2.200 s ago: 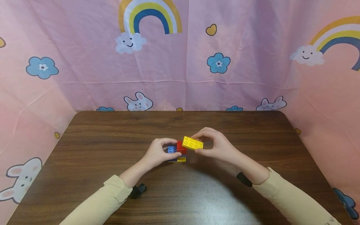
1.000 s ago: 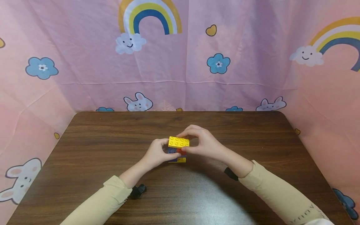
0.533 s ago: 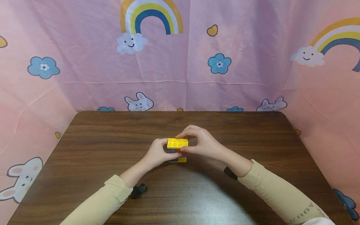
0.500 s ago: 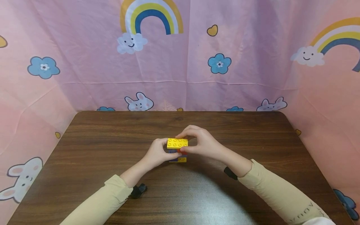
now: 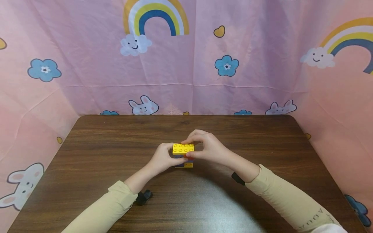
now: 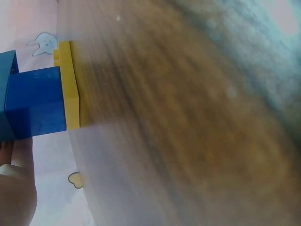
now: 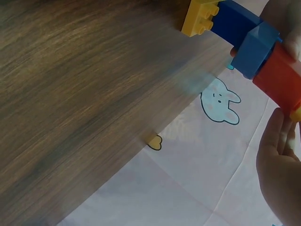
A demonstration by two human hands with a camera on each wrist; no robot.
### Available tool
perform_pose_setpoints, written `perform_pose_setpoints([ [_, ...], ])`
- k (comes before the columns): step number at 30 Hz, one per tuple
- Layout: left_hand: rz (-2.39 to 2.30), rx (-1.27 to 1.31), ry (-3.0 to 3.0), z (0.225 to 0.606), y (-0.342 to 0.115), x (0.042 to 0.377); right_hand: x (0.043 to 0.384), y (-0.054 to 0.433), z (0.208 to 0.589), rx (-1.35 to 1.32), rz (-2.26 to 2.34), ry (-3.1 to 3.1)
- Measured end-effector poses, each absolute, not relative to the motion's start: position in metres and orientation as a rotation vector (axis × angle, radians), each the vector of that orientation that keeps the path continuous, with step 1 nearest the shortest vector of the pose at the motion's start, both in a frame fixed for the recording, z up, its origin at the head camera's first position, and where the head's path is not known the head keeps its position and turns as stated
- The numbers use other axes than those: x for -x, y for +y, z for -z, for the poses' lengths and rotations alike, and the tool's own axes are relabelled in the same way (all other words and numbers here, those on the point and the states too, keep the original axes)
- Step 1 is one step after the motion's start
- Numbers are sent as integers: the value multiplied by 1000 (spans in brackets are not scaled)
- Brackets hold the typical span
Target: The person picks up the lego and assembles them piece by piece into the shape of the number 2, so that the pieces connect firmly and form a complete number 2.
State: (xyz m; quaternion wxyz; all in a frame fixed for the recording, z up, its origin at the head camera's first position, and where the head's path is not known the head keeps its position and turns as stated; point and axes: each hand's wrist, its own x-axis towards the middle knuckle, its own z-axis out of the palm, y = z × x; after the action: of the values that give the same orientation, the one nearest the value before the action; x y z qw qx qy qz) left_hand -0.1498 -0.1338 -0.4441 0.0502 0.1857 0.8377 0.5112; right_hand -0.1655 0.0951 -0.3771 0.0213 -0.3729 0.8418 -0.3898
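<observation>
A small tower of toy building bricks stands at the middle of the table. Its lowest piece is a thin yellow brick (image 6: 70, 89), with a dark blue brick (image 6: 35, 101) above it. Higher up come a lighter blue brick (image 7: 255, 49) and a red brick (image 7: 278, 75). My left hand (image 5: 160, 158) grips the tower from the left, thumb across its near side. At the top, my right hand (image 5: 212, 148) pinches a studded yellow brick (image 5: 183, 149) by its right end. This brick lies level over the tower and hides much of it from above.
The brown wooden table (image 5: 116, 132) reaches back to a pink cloth backdrop (image 5: 250, 42) printed with rainbows, rabbits and flowers. Black wrist devices show under both sleeves, the left device (image 5: 143, 197) close above the tabletop.
My right hand has carried the yellow brick leftward from beside the tower to its top and levelled it. Over the last half second it shifted only slightly. My left hand kept its grip.
</observation>
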Motion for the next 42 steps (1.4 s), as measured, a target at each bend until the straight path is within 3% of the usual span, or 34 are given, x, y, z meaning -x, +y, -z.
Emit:
perform_pose_setpoints([
  [42,-1529,-595,2528,443,-135,149,162,96,384,1181,1248,2643],
])
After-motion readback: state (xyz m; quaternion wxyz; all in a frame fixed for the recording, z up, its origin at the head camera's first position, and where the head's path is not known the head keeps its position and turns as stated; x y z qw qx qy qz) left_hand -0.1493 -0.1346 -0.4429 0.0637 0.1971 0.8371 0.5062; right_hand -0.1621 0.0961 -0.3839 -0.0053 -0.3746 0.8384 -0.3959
